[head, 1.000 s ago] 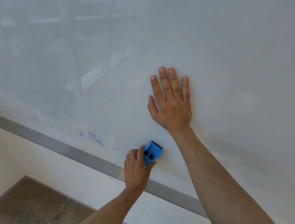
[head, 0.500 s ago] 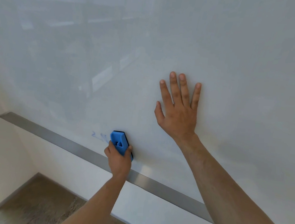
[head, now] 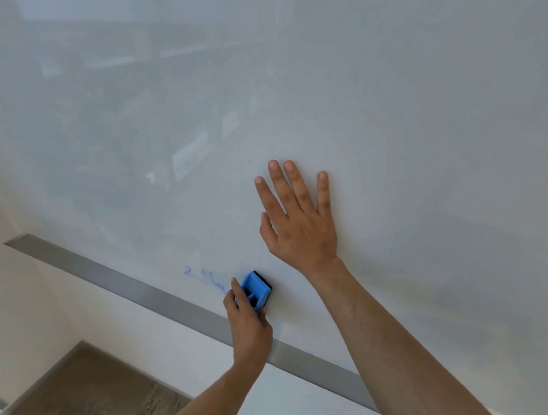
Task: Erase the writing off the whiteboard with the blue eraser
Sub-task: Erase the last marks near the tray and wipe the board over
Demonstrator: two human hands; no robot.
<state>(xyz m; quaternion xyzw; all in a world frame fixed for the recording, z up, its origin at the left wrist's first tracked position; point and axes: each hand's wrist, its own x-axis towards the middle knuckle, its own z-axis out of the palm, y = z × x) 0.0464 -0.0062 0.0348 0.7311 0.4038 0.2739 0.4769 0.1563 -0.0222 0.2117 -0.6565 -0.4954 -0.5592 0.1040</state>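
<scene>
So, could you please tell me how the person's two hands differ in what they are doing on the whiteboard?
The left hand grips the blue eraser with curled fingers; the right hand lies flat with fingers straight and spread, holding nothing. The left hand works low, just above the metal strip and beside the blue writing; the right hand rests higher on bare whiteboard. Both arms are bare.

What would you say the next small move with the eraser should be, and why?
Probably a short swipe to the left along the whiteboard. The left hand grips the blue eraser against the board, and faint blue writing remains just left of it, above the metal strip. The right hand lies flat on the board.
</scene>
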